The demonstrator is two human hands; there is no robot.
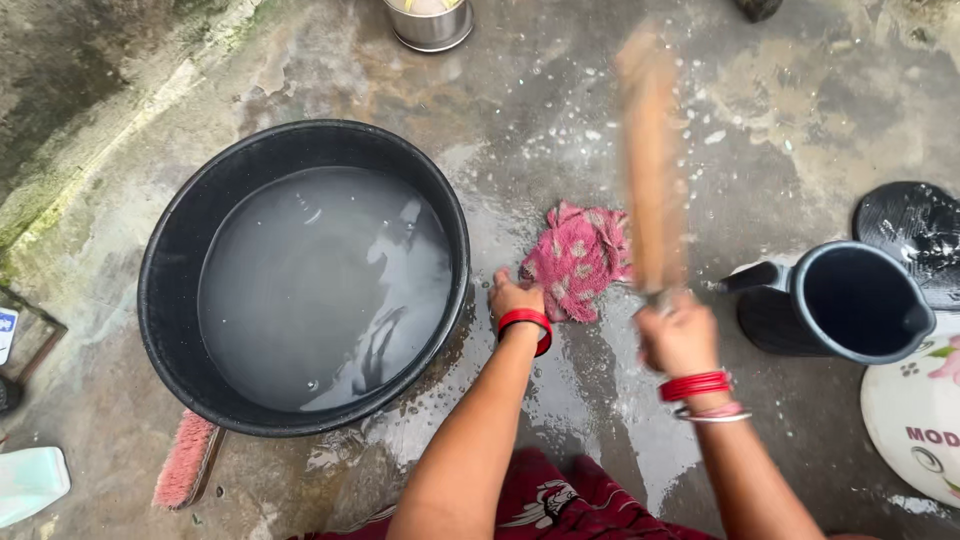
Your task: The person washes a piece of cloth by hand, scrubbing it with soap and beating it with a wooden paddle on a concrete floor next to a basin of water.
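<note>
My right hand (678, 335) grips the handle of a wooden washing bat (650, 160), which is raised and blurred by motion above the wet floor. Under it lies a bunched pink patterned cloth (578, 258) on the concrete. My left hand (514, 296) rests on the floor at the cloth's near left edge and touches it. Both wrists wear red bangles.
A large black tub (160, 265) of cloudy water sits to the left. A pink scrub brush (185, 462) lies beside its near rim. A dark jug (850, 300) stands on the right, a steel pot (430, 25) at the far edge, a white lid (905, 420) at the right.
</note>
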